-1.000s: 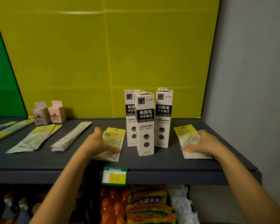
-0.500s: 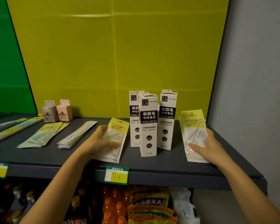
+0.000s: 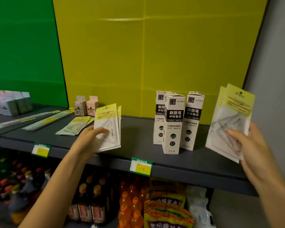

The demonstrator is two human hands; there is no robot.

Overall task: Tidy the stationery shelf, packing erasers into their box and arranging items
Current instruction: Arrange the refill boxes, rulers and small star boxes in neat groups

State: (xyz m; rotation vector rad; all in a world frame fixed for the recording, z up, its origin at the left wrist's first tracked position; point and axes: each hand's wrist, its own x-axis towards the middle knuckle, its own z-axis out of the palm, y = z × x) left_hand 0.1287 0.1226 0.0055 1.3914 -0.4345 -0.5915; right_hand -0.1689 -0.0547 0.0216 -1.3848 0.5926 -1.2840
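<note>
My left hand grips a small stack of clear ruler-set packets with yellow headers, held upright above the dark grey shelf. On the far right, my right hand holds a second stack of the same packets, also lifted and tilted upright. Between them three tall white pen-refill boxes stand on the shelf. Two small eraser boxes, one tan and one pink, stand at the back against the yellow panel.
More flat packets and long ruler packets lie on the shelf to the left. Pastel boxes stand at far left. Price tags hang on the shelf edge. Bottles and snack bags fill the shelf below. A grey wall closes the right side.
Both hands have lifted their packet stacks off the shelf and tipped them upright. The view has swung left, bringing the green panel and the pastel boxes into sight.
</note>
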